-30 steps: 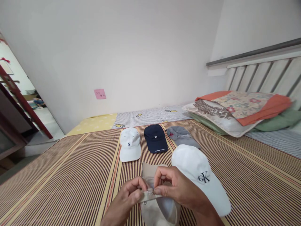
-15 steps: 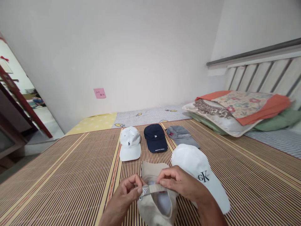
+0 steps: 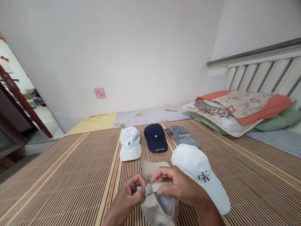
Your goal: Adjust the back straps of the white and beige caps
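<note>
A beige cap (image 3: 156, 208) lies in front of me, its brim pointing away and its back opening towards me. Across that opening runs its strap (image 3: 155, 187) with a metal buckle (image 3: 148, 189). My left hand (image 3: 129, 193) pinches the strap at the buckle's left side. Thumb and fingers of my right hand (image 3: 176, 185) grip the strap just right of the buckle. Beside my right forearm rests a white cap with black letters (image 3: 199, 177), partly behind the wrist.
Beyond my hands sit a white cap with a small emblem (image 3: 130, 144), a navy cap (image 3: 155, 138) and a grey cap (image 3: 182, 135) on the striped bamboo mat (image 3: 58, 169). Pillows (image 3: 235, 110) are stacked at the right by the headboard. A pink note (image 3: 100, 93) sticks to the wall.
My right hand has moved slightly left along the strap, closer to the buckle. The buckle and my left hand have shifted a little right. The other caps lie as before.
</note>
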A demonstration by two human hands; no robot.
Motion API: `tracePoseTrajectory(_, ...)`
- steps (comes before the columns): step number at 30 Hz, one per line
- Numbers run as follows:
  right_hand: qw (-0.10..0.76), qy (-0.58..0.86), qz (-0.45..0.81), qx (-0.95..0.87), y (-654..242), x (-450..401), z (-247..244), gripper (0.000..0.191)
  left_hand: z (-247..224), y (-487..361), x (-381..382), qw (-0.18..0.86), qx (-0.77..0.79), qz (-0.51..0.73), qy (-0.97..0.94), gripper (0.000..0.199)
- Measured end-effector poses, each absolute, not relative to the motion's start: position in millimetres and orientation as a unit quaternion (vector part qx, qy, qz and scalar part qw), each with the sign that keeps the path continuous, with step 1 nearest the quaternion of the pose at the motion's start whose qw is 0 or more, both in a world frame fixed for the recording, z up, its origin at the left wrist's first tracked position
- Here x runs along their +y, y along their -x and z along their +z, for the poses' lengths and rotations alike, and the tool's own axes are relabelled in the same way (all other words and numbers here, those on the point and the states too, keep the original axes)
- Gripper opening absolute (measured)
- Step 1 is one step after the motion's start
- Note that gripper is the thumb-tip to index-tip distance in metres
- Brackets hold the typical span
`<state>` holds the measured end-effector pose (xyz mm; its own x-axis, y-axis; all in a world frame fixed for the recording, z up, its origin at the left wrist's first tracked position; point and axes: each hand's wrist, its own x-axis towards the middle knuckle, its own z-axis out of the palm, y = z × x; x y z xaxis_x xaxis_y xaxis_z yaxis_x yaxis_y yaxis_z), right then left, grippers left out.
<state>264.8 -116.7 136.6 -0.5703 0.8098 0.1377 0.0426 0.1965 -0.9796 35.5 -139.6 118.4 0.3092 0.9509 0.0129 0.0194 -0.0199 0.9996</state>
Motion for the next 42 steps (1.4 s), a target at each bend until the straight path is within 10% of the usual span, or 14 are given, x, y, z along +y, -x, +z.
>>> tracePoseTrajectory(42,0.333,0.389,0.404,-0.758,-250.7,-127.2,157.5,0.022,122.1,-31.2,-141.4,0.542,0.417,0.377,-0.624,0.039)
